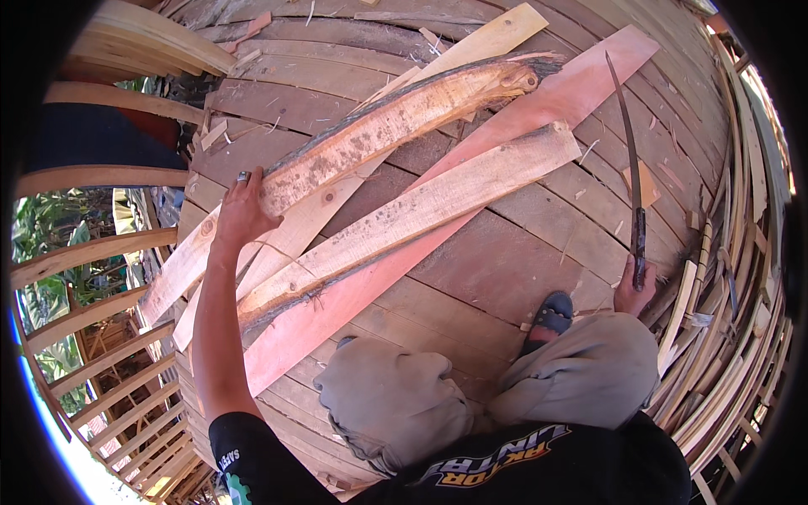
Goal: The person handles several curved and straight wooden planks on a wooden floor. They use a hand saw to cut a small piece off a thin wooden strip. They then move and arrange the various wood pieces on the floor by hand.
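In my right hand (634, 292) is a machete (639, 236), its dark handle gripped and its long, slightly curved blade pointing away from me. My left hand (241, 215), with a ring on one finger, is closed on the near-left end of a rough bark-edged board (370, 135). That board lies slantwise, dark bark along its far edge and a knot near its far end. Closer to me, a second rough board (429, 198) rests across a wide reddish plank (337, 316). A paler plank (497, 35) lies partly under the bark-edged board.
Wood chips and shavings litter the plank floor (505, 261). Many thin wooden strips (715, 370) are piled along the right side. A slatted wooden railing (93, 244) runs along the left, with stacked boards (151, 38) at the far left. My sandalled foot (553, 315) is near the boards.
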Tool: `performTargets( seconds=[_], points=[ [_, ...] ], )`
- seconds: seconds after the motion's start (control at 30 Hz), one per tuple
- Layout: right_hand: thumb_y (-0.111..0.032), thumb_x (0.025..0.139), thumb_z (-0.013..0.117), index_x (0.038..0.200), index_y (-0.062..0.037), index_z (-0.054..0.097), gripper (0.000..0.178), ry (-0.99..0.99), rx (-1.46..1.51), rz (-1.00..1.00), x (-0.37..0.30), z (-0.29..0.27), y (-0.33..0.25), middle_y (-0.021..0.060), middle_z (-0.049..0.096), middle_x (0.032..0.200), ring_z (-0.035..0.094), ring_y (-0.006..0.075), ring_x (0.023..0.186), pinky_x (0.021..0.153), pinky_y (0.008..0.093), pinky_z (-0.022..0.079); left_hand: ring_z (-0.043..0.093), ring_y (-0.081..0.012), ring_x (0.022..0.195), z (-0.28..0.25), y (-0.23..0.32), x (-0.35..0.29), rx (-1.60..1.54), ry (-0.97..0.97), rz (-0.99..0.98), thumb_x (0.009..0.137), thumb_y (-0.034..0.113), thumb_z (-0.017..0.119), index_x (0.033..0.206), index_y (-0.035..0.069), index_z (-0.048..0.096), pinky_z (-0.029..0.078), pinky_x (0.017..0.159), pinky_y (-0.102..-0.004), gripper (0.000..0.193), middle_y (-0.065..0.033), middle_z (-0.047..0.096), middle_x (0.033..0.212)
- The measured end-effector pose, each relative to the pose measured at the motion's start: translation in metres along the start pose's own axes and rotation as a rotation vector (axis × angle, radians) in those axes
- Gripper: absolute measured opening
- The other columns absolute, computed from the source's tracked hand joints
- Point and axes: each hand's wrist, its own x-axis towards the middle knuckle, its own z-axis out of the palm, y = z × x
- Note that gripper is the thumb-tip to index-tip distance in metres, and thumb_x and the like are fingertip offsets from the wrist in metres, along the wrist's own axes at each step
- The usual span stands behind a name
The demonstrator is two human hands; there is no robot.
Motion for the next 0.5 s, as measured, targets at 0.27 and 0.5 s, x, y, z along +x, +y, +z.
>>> performTargets(
  seconds=[0.27,0.5],
  points=[
    [-0.022,0.091,0.072,0.092,-0.0012,0.06,0.024,0.015,-0.058,-0.011,-0.001,0.004,0.003,0.0056,0.054,0.069,0.046,0.0128,0.063,0.059,0.0299,0.042,0.044,-0.0384,0.132,0.061,0.023,0.029,-0.123,0.189,-0.03,0.078,0.046,0.076,0.144,0.004,0.039,0.028,0.113,-0.0551,0.087,-0.0216,0.048,0.142],
    [-0.026,0.096,0.062,0.1,-0.0046,0.057,0.022,-0.095,-0.373,0.231,0.013,-0.005,0.068,0.0215,0.065,0.083,0.061,0.0361,0.069,0.062,0.0457,0.047,0.041,-0.0398,0.134,0.132,0.093,-0.111,-0.19,-0.042,-0.098,0.068,0.057,0.08,0.15,0.004,0.027,0.025,0.115,-0.0554,0.111,-0.019,0.04,0.148]
  ],
)
